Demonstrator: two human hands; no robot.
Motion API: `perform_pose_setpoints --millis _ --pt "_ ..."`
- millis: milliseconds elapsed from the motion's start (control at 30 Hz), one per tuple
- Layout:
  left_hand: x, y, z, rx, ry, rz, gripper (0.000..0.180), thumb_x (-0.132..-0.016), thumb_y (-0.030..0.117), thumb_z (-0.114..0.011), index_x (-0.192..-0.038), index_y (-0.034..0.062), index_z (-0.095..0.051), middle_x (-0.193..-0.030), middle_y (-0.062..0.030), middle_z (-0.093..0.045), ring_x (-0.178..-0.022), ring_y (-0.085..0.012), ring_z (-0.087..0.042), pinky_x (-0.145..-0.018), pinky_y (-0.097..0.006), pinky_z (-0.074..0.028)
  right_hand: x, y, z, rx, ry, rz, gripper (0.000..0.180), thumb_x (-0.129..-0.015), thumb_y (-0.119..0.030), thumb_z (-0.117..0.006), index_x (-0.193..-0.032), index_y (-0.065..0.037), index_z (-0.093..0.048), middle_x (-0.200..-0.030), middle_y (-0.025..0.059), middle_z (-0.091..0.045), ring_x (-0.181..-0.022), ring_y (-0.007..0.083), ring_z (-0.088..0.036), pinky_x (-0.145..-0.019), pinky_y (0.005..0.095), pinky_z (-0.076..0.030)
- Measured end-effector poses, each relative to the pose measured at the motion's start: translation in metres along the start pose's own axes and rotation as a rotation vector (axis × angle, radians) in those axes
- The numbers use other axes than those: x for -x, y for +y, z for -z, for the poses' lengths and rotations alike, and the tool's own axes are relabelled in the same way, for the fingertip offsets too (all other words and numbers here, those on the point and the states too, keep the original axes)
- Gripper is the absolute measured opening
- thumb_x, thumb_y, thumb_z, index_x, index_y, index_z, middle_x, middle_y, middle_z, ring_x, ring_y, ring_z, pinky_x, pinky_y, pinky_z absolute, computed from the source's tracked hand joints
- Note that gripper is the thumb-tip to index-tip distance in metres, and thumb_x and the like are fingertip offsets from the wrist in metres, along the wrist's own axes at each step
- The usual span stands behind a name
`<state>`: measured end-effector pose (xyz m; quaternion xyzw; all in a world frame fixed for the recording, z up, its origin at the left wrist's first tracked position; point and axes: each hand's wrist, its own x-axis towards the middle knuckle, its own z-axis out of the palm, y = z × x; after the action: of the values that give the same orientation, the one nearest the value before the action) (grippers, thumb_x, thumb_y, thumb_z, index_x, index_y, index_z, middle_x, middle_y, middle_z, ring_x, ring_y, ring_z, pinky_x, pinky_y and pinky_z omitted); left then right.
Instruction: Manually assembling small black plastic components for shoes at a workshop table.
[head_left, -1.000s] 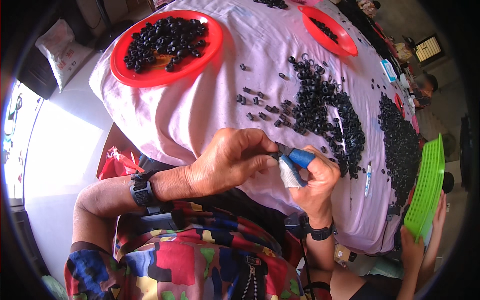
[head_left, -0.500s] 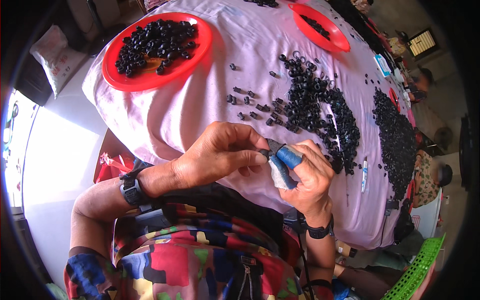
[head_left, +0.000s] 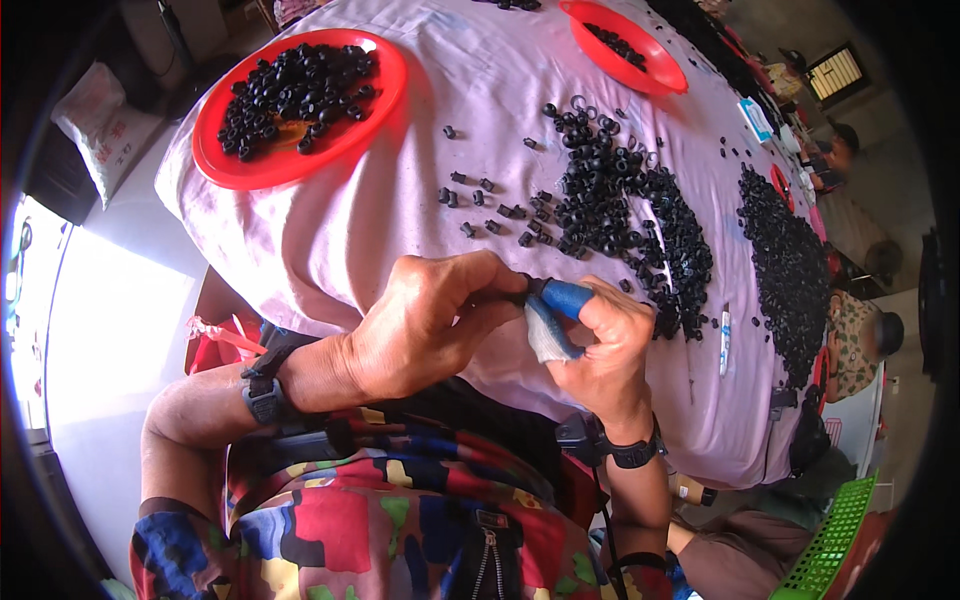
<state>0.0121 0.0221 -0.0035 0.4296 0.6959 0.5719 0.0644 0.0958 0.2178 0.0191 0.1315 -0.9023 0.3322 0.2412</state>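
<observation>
Both hands meet above the near edge of the cloth-covered table. My left hand (head_left: 430, 310) is closed, its thumb and fingers pinched on a small black part (head_left: 533, 285) that is mostly hidden. My right hand (head_left: 612, 340) grips the same part from the other side; blue and white finger covers (head_left: 566, 300) wrap its thumb and forefinger. Just beyond my hands lie loose small black parts (head_left: 490, 205), and a heap of black ring-like pieces (head_left: 600, 180) spreads to their right.
A red plate (head_left: 225, 172) piled with black parts stands at the far left, and a red tray (head_left: 655, 75) lies at the back. A white pen (head_left: 725, 340) and a larger black heap (head_left: 785, 260) are on the right. A green basket (head_left: 830, 540) shows lower right, near other people.
My hands have drawn closer together around the small black part, and my left fingers have shifted over it. The view has moved slightly.
</observation>
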Motion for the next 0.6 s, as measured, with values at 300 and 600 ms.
perform_pose_setpoints --millis 300,600 --pt "-0.013 -0.001 0.004 0.804 -0.12 0.619 0.025 -0.1 0.015 -0.068 -0.118 -0.0005 -0.064 -0.104 -0.0078 -0.073 -0.088 -0.0109 -0.07 -0.08 -0.028 -0.06 0.002 -0.008 -0.001 0.066 0.017 -0.02 0.023 -0.075 -0.002 -0.08 -0.095 0.001 -0.069 -0.076 0.0106 -0.064 -0.068 0.0293 -0.062 -0.058 0.0381 -0.049" --pt "-0.012 -0.003 -0.002 0.773 -0.12 0.661 0.023 -0.1 0.015 -0.068 -0.116 -0.001 -0.065 -0.107 -0.0075 -0.073 -0.098 -0.0137 -0.069 -0.09 -0.029 -0.058 0.003 -0.004 -0.007 0.259 0.056 0.118 0.034 -0.07 -0.002 -0.08 -0.101 0.001 -0.067 -0.083 0.0106 -0.063 -0.073 0.031 -0.06 -0.063 0.04 -0.05"
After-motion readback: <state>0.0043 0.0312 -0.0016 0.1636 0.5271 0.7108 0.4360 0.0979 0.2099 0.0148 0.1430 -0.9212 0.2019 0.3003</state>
